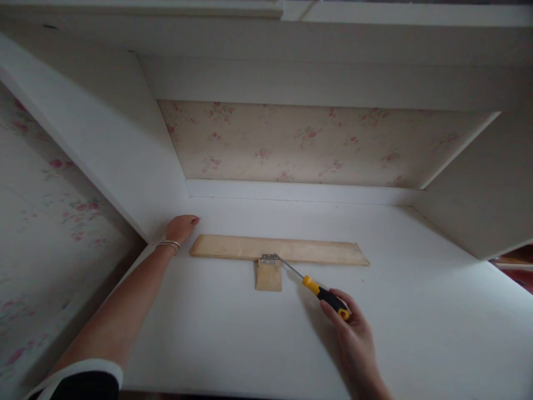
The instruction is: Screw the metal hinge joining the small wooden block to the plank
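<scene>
Landmark: one long wooden strip (233, 246), pale, lying crosswise on a white panel surface (200, 333). All places below are given from it.

Item: short wooden block (268, 279), at the near edge of the strip, around its middle, extending toward the wearer.

Item: small metal hinge (268, 259), at the strip's near edge, where it meets the block, lying across the junction.

Item: screwdriver (312, 284), yellow-and-black handle. Its shaft slants from the near right of the strip to the hinge; the tip appears to meet the right part of the metal.

Right hand (356, 330): near side of the strip, toward its right end; I read the fingers as wrapped around the screwdriver handle.

Left hand (182, 226): just beyond the strip's left end, fingers curled together; from my remote view I cannot tell whether they pinch anything small. Wrist carries a thin bracelet (169, 244).

Surroundings: floral wallpaper (308, 139), beyond the far side of the strip, behind a white rail (300, 190).

Progress, in my judgement: strip, block and hinge are laid together and driver work at the hinge is under way. Its screws are too small to count or check for tightness, so I reckon fastening unfinished.
</scene>
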Tool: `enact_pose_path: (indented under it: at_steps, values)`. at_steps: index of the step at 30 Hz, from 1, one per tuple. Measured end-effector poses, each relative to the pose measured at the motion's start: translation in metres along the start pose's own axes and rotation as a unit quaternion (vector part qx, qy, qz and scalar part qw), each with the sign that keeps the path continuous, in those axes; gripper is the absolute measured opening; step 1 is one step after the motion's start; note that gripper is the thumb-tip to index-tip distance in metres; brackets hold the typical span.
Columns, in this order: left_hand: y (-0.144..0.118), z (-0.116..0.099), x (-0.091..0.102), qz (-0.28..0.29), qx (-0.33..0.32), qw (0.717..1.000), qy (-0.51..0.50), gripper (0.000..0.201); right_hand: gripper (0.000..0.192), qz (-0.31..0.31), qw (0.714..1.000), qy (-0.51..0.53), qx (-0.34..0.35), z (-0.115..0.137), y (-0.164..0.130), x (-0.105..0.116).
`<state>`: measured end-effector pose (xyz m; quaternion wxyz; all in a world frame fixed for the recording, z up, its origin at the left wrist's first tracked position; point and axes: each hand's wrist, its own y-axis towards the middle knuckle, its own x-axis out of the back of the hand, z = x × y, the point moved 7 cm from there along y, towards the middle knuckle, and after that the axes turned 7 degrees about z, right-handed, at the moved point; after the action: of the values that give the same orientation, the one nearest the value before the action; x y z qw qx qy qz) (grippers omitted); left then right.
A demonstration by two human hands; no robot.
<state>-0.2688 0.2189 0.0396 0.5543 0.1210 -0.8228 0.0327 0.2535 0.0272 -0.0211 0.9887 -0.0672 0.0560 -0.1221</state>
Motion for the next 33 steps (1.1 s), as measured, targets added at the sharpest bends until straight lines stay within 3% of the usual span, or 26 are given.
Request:
enact_pose_path:
  at_steps: [4,7,9,11,13,16,19,23,27,33]
  values:
    - [-0.019,-0.012,0.013,-0.025,-0.008,0.999,0.020,0.029,0.054,-0.022,0.993,0.109,-0.047,-0.006,0.003,0.007]
    - [-0.056,-0.037,0.022,-0.078,-0.028,0.996,-0.017,0.032,0.038,-0.061,0.977,0.200,-0.032,-0.001,0.005,0.009]
    - [-0.089,-0.061,0.019,-0.079,-0.063,0.992,-0.074,0.032,0.029,-0.086,0.970,0.226,0.001,0.008,0.006,0.007]
    - [-0.121,-0.085,0.005,-0.046,-0.081,0.984,-0.152,0.033,0.025,-0.113,0.967,0.227,0.036,0.023,0.007,0.002]
    - [-0.148,-0.109,-0.019,0.035,-0.099,0.973,-0.207,0.032,0.025,-0.141,0.964,0.211,0.075,0.043,0.008,-0.005]
    - [-0.172,-0.135,-0.053,0.130,-0.079,0.964,-0.220,0.031,0.023,-0.138,0.952,0.205,0.180,0.090,0.010,-0.024]
    - [-0.179,-0.153,-0.074,0.165,-0.070,0.955,-0.235,0.032,0.021,-0.063,0.947,0.220,0.226,0.132,0.016,-0.056]
    - [-0.178,-0.171,-0.097,0.231,-0.021,0.919,-0.320,0.038,0.022,0.028,0.945,0.243,0.219,0.164,0.024,-0.096]
    - [-0.173,-0.183,-0.109,0.269,0.023,0.880,-0.391,0.040,0.028,0.107,0.942,0.236,0.212,0.179,0.034,-0.128]
    - [-0.164,-0.181,-0.118,0.256,0.048,0.868,-0.422,0.032,0.035,0.158,0.937,0.236,0.203,0.185,0.057,-0.155]
